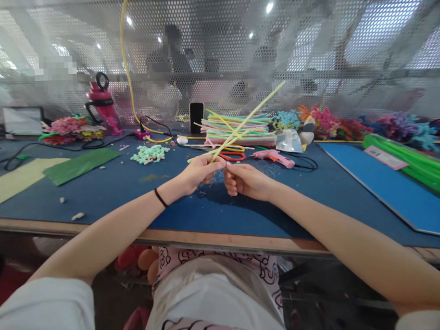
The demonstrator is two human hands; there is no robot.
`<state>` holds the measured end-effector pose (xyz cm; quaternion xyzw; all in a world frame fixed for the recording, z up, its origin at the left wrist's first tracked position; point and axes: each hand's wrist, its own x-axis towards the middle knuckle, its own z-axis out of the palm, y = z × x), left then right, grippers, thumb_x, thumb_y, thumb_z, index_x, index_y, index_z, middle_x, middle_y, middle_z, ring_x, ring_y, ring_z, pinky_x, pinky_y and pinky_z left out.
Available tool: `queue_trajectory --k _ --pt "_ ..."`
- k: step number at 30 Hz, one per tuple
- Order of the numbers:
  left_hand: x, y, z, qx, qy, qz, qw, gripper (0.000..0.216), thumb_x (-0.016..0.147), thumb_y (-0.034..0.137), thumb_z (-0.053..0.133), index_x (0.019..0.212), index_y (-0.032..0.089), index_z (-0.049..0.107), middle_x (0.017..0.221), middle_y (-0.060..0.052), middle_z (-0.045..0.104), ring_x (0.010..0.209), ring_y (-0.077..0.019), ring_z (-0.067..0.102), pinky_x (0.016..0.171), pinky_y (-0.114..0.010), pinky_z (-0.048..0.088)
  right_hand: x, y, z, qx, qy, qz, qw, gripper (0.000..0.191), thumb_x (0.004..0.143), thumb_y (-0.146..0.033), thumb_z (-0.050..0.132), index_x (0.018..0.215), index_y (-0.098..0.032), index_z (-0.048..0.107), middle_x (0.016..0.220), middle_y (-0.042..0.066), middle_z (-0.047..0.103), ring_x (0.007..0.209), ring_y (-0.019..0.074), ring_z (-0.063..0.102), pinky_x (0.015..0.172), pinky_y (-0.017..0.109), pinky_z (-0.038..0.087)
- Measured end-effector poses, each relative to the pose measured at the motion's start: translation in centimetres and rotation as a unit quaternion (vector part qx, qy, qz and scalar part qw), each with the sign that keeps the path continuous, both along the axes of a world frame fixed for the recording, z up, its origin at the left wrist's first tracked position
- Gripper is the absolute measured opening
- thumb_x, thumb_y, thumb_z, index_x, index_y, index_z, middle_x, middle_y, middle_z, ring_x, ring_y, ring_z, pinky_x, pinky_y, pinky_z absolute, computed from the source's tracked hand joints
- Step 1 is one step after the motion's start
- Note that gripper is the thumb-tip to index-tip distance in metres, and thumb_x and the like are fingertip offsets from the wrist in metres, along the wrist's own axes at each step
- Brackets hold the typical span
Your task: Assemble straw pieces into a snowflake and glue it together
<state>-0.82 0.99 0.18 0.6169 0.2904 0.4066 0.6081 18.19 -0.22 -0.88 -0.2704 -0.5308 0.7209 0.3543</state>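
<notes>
So, stems point(254, 114): a few thin yellow-green craft stems, fanned up and away to the right above the table; lower ends gathered between the two hands
Left hand point(200, 173): closed round the lower ends, thumb and forefinger pinching them together; a dark band on the wrist
Right hand point(244, 181): fingers curled in, thumb and forefinger nipping the stems' tips just beside the left hand's fingers; the two hands almost touching
Position: the stems rise from the pinch, over the scissors point(232, 156), and cross in front of the stack point(262, 134) of pastel stems
Handling, as I judge it: very light, slender and whippy; probably fuzzy enough not to slip, and likely to bend and stay bent; best held low near the ends, since the long free parts look likely to sway
Table point(116, 197): blue mat; pink glue gun point(272, 157) right of the scissors; phone point(196, 116) upright behind; pink bottle point(104, 109) far left; green bundle point(415, 165) at the right
</notes>
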Motion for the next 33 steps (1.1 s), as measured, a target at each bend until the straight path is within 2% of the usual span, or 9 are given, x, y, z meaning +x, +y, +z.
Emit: queue_trajectory --k 6,11,14,17,22,33 --pt "0.01 0.14 -0.29 0.032 0.002 -0.006 0.999 0.043 0.073 0.050 0.084 0.080 0.015 0.060 0.053 0.010 0.036 0.044 -0.0016 0.023 0.043 -0.021 0.016 0.40 0.11 0.15 -0.027 -0.008 0.062 0.998 0.046 0.087 -0.056 0.071 0.069 -0.015 0.061 0.060 -0.001 0.054 0.053 0.0114 0.052 0.052 0.025 0.046" --pt "-0.19 0.57 -0.60 0.073 -0.002 0.013 0.997 0.039 0.073 0.047 0.084 0.086 0.016 0.064 0.057 0.009 0.041 0.045 -0.0024 0.025 0.044 -0.023 0.017 0.53 0.09 0.20 -0.036 -0.023 0.073 0.996 0.046 0.085 -0.057 0.072 0.068 -0.015 0.061 0.060 -0.001 0.054 0.054 0.0119 0.053 0.052 0.025 0.046" --pt "-0.31 0.53 -0.42 0.123 0.032 0.044 0.991 0.034 0.073 0.042 0.084 0.085 0.015 0.067 0.054 0.008 0.039 0.046 -0.0039 0.026 0.046 -0.024 0.016 0.35 -0.02 0.25 -0.030 -0.019 0.053 0.998 0.046 0.084 -0.056 0.073 0.066 -0.015 0.062 0.060 -0.001 0.054 0.053 0.0117 0.052 0.051 0.025 0.045" --pt "-0.25 0.37 -0.24 0.168 0.077 0.078 0.980 0.030 0.073 0.040 0.082 0.082 0.014 0.069 0.051 0.009 0.032 0.049 -0.0051 0.022 0.048 -0.025 0.013 0.06 -0.07 0.31 -0.020 -0.013 0.005 1.000 0.046 0.080 -0.055 0.078 0.065 -0.015 0.061 0.058 -0.002 0.051 0.051 0.0106 0.050 0.049 0.024 0.042" --pt "-0.02 0.44 -0.42 0.198 0.098 0.120 0.968 0.028 0.076 0.041 0.076 0.083 0.015 0.070 0.051 0.009 0.031 0.049 -0.0057 0.021 0.048 -0.025 0.012 -0.11 -0.01 0.36 0.004 -0.016 -0.044 0.999 0.043 0.078 -0.051 0.081 0.063 -0.015 0.062 0.054 -0.003 0.048 0.049 0.0097 0.045 0.047 0.024 0.039" --pt "-0.39 0.40 -0.22 0.222 0.154 0.113 0.956 0.022 0.076 0.035 0.068 0.083 0.013 0.068 0.050 0.010 0.035 0.049 -0.0056 0.026 0.048 -0.021 0.019 -0.03 0.22 0.17 0.033 -0.043 -0.060 0.997 0.043 0.075 -0.050 0.083 0.061 -0.015 0.063 0.052 -0.002 0.051 0.046 0.0092 0.045 0.046 0.024 0.039"
